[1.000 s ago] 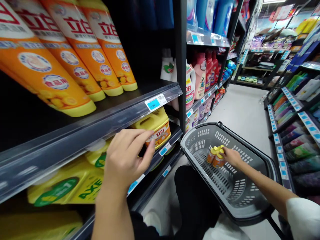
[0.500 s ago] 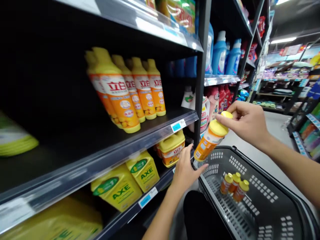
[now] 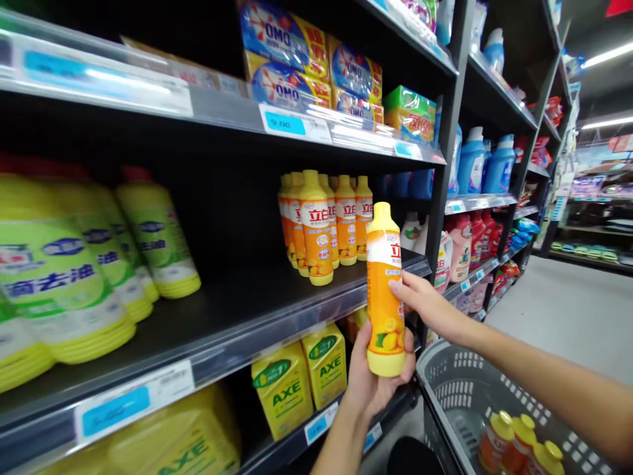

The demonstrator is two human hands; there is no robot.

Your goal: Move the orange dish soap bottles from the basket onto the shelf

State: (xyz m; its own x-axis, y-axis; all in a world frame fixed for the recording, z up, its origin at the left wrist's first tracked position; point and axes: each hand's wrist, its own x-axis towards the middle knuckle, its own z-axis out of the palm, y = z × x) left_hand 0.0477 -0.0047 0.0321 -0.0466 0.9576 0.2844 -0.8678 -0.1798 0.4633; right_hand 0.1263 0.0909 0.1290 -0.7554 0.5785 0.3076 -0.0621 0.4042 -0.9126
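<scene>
A yellow-capped dish soap bottle [image 3: 384, 290] with an orange and white label stands upright in front of the shelf, base down. My left hand [image 3: 373, 376] is closed around its lower end, the fingers wrapping behind and showing at the right side. My right hand [image 3: 428, 303] grips the bottle's right side, its thumb on the label and its other fingers mostly hidden. Behind it, several matching bottles [image 3: 318, 231] stand grouped on the middle shelf [image 3: 237, 297]. Three more yellow-capped bottles [image 3: 520, 439] are inside the grey basket [image 3: 448, 402] at lower right.
Green-labelled yellow bottles [image 3: 54, 264] fill the shelf's left part. Yellow AXE jugs [image 3: 287, 392] sit below, and OMO boxes [image 3: 289, 49] above. A dark shelf post [image 3: 448, 165] rises at the right. Blue detergent bottles [image 3: 472, 158] stand past it, beside the aisle floor [image 3: 554, 297].
The bottle has gone from tilted over the basket to upright before the shelf. My left hand now holds its base; my right hand has shifted from cap to side. The view has turned left.
</scene>
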